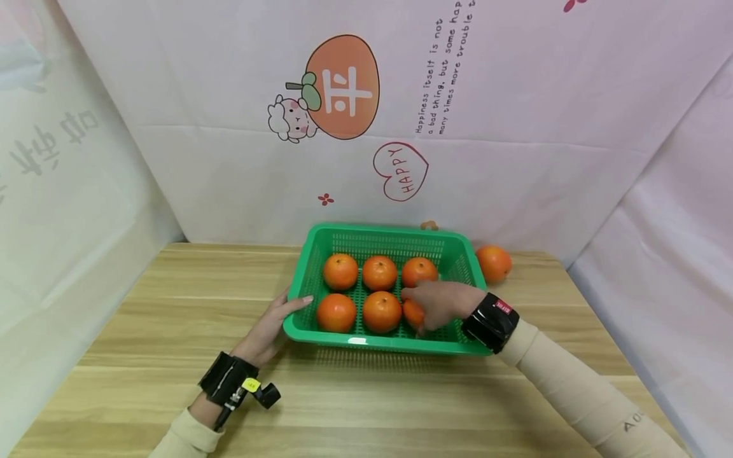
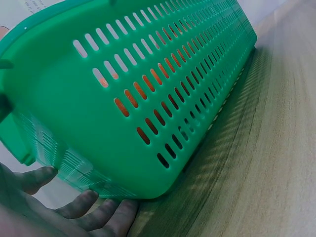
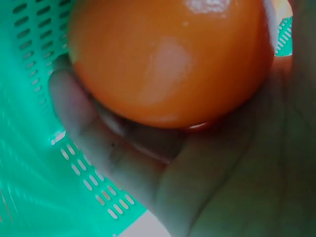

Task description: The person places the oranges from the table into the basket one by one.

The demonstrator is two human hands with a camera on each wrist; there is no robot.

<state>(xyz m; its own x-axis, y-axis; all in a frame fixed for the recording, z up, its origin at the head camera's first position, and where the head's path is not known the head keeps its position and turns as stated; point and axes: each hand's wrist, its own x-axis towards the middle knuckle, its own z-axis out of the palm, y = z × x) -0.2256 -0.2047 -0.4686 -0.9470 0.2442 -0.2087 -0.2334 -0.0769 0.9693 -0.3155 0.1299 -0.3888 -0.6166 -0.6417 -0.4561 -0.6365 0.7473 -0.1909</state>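
A green slotted basket (image 1: 309, 261) stands on the wooden table and holds several oranges in two rows. My right hand (image 1: 438, 304) reaches into its front right corner and grips an orange (image 1: 413, 313); in the right wrist view that orange (image 3: 168, 59) fills the palm, fingers (image 3: 94, 133) curled under it. My left hand (image 1: 276, 320) rests with straight fingers against the basket's left front corner; in the left wrist view its fingers (image 2: 84, 207) lie at the base of the basket wall (image 2: 148, 98).
One more orange (image 1: 493, 263) lies on the table behind the basket's right side, near the backdrop. A printed cloth backdrop rises behind the table and white cloth hangs at both sides. Bare wood stretches left and in front of the basket.
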